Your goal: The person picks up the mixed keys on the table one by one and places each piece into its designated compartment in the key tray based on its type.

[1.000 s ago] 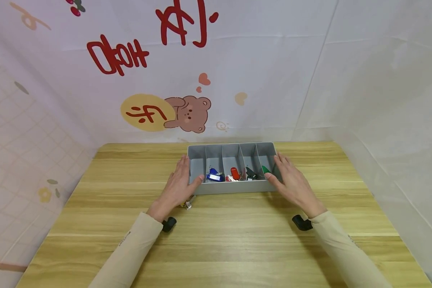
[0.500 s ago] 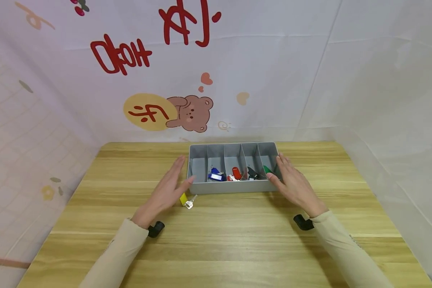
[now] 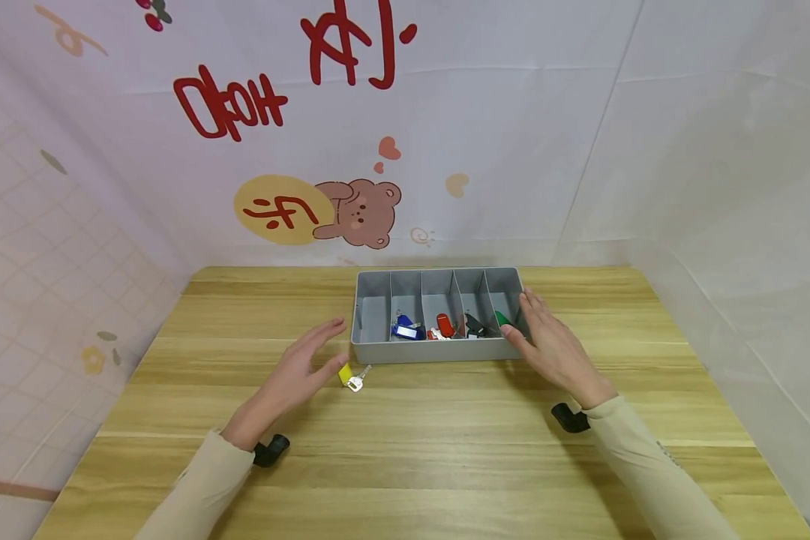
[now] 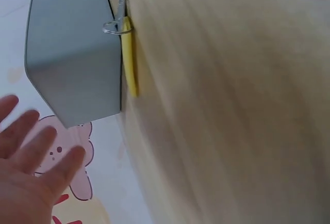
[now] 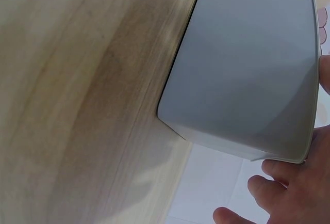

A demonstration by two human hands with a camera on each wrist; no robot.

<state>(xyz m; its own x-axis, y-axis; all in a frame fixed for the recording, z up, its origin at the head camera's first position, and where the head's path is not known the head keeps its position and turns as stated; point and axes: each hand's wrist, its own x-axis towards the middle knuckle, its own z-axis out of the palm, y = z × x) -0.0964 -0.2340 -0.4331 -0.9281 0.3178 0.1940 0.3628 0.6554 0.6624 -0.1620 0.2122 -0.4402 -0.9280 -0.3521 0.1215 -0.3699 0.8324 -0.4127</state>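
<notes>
A long grey compartment tray (image 3: 432, 351) stands near the table's back edge. My right hand (image 3: 560, 349) holds its right end, thumb over the front rim and fingers along the outer side; the right wrist view shows the fingers (image 5: 278, 182) at the tray's corner. My left hand (image 3: 290, 379) is apart from the tray, at its left, fingers spread and holding nothing. Just below those fingertips, a key (image 3: 356, 382) with a yellow key tag (image 3: 344, 373) lies on the wood by the tray's front left corner; the left wrist view shows the tag (image 4: 129, 64) edge-on.
Inside the tray lie blue key tags (image 3: 407, 330), a red key tag (image 3: 445, 325) with keys, black key tags (image 3: 474, 325) and a green tag (image 3: 502, 319), each colour in its own compartment. A white printed cloth (image 3: 499, 150) rises behind the wooden table (image 3: 432, 450).
My left hand has let go of the tray's left end and moved left and toward me, uncovering the yellow-tagged key. My right hand stays at the tray's right end.
</notes>
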